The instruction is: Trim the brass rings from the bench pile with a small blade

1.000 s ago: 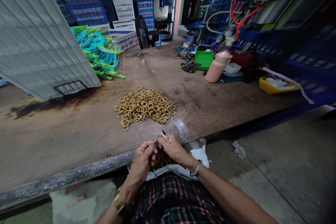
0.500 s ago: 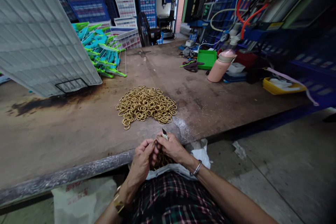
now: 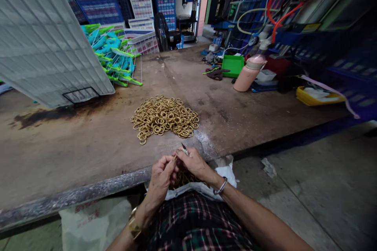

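My left hand (image 3: pixel 161 172) has its fingers closed in a pinch, its fingertips meeting those of the other hand; what they pinch is too small to make out. My right hand (image 3: pixel 193 163) is wrapped round a knife (image 3: pixel 185 150) with a pale handle, its dark blade pointing up and away. Below both hands, a white bag (image 3: pixel 188 189) on the lap holds more rings (image 3: pixel 184 178), partly hidden. A heap of brass-coloured rings (image 3: pixel 165 117) lies on the table just beyond the hands.
The brown table (image 3: pixel 97 145) has a worn front edge. At left leans a large grey-white panel (image 3: pixel 47 35) beside green and blue plastic pieces (image 3: pixel 114 57). A pink bottle (image 3: pixel 249 73), green tray (image 3: pixel 232 66) and yellow tray (image 3: pixel 318 97) stand at right.
The knife blade has tilted slightly to the left. Both hands stay together in nearly the same place.
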`<state>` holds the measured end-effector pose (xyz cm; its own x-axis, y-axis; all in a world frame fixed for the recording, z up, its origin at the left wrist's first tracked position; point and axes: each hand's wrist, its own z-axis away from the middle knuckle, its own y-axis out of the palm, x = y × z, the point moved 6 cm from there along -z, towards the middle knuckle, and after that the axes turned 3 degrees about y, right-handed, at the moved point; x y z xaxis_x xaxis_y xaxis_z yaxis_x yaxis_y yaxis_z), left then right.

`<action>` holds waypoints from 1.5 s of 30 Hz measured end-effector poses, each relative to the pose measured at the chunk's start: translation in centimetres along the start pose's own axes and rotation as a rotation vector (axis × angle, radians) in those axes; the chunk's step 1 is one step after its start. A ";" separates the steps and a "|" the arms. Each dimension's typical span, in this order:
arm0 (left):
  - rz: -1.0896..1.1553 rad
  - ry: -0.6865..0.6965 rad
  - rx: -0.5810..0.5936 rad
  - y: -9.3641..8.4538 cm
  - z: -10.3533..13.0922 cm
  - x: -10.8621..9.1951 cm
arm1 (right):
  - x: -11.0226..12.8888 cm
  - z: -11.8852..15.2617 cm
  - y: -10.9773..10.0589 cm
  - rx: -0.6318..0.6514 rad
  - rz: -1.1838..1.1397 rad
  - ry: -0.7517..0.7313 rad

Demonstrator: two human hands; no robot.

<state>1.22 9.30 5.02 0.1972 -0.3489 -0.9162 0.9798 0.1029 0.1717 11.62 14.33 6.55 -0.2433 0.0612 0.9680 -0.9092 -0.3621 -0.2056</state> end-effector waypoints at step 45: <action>0.721 -0.257 0.006 -1.7 -0.7 2.4 | 0.2 -7.9 -1.3 -0.168 1.168 -0.123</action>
<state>0.02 8.96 2.24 0.7887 -0.4033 -0.4641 0.6059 0.3821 0.6977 10.10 22.18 5.89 -0.9293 -0.3186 0.1867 -0.1930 -0.0118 -0.9811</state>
